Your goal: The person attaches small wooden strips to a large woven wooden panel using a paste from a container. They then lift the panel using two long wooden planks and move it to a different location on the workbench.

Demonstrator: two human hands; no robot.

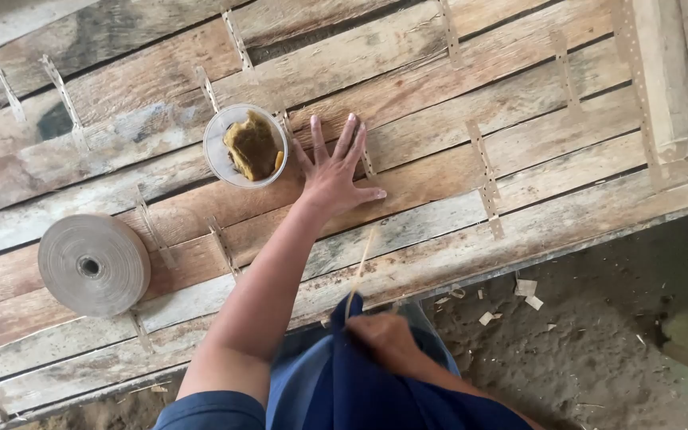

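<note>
A tub (246, 146) is set on the bench (519, 119), with a tape roll (94, 265) placed nearer and to its left. Just right of the tub, the left hand (332, 175) is laid flat. A thin strip (360, 267) is held by the right hand (384, 338) at the near edge.

The wooden panel (455, 159) was seen as rough, weathered planks, matt and patchy, joined by strips of pale perforated tape. The roll of tape (94, 265) looked like dull grey-brown paper, while the cup (245, 146) was made of clear, faintly glossy plastic, with a lumpy brownish paste held inside. A thin, pale, dry-looking sliver (360, 267) was noted.
</note>
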